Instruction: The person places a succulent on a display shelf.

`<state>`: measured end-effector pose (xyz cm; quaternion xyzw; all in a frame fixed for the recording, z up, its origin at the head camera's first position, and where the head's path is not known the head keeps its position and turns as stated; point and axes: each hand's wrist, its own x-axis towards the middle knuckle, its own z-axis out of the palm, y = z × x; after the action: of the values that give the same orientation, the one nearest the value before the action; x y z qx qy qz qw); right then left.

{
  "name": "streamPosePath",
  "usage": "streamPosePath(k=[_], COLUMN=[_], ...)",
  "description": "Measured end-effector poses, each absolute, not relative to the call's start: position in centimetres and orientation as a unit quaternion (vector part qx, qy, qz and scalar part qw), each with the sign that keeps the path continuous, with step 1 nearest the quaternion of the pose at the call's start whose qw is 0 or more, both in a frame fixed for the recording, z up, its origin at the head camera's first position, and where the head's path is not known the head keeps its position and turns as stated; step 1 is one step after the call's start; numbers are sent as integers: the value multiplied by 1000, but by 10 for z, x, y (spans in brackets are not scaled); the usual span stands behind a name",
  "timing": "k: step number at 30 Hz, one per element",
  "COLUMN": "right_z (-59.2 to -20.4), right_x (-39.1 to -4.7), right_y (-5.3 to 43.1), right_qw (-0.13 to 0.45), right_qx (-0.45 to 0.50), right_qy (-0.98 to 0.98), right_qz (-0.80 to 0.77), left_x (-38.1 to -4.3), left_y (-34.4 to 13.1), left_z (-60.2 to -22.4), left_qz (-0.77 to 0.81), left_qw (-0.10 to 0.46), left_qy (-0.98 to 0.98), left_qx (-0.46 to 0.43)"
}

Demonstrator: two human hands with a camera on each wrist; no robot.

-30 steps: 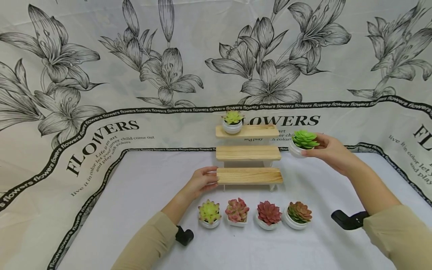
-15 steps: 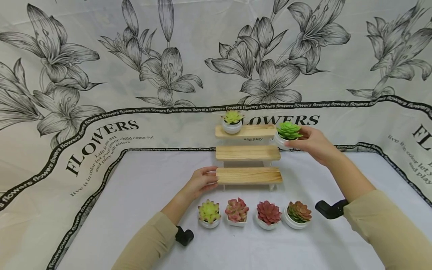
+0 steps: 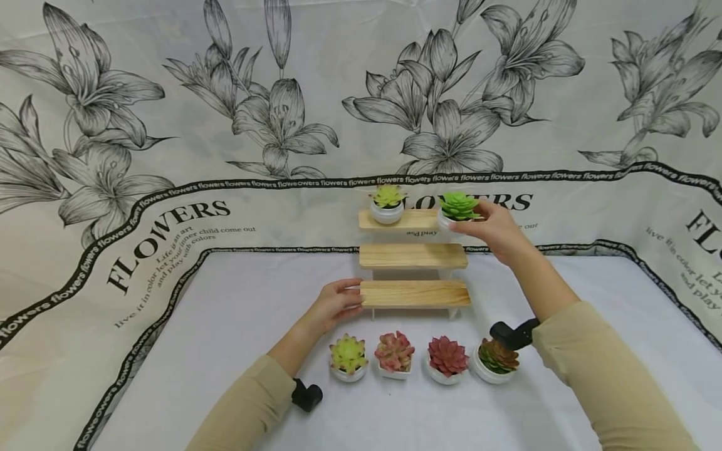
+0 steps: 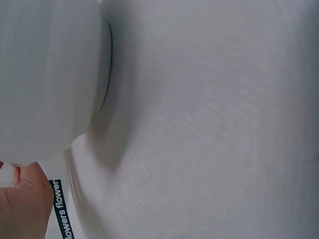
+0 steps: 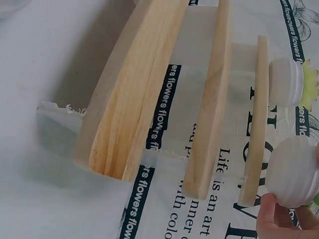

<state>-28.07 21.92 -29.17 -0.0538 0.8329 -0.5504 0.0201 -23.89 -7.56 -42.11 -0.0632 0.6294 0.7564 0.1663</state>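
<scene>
A three-tier display stand has pale wooden shelves and clear legs. My left hand (image 3: 340,302) grips the left end of its bottom shelf (image 3: 416,294). My right hand (image 3: 496,230) holds a bright green potted succulent (image 3: 459,205) by its white pot, at the right end of the top shelf (image 5: 255,124). In the right wrist view the white pot (image 5: 291,172) is right beside that shelf; whether it touches the wood I cannot tell. A yellow-green succulent (image 3: 388,203) stands at the top shelf's left end. The middle shelf (image 3: 413,256) is bare.
In front of the stand are several potted succulents in a row: yellow-green (image 3: 348,356), pink (image 3: 395,352), dark red (image 3: 448,357) and brownish green (image 3: 497,358). The right wrist camera (image 3: 513,335) partly covers the last one. A flower-printed cloth (image 3: 310,207) hangs behind the white table.
My right hand has carried the green succulent leftward and slightly up, from right of the stand to the top shelf's right end. The left hand has stayed on the bottom shelf.
</scene>
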Motion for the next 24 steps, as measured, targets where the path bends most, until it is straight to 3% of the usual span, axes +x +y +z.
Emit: streamPosePath(k=[24], right_z=[-283], right_x=[-309], right_y=[181], right_qw=[11], right_qx=[-4], right_qy=[816], right_qz=[-578], left_x=[-238], left_y=[-77], left_z=[-420], left_qz=[757], left_qw=[167], left_qy=[629], left_qx=[-62])
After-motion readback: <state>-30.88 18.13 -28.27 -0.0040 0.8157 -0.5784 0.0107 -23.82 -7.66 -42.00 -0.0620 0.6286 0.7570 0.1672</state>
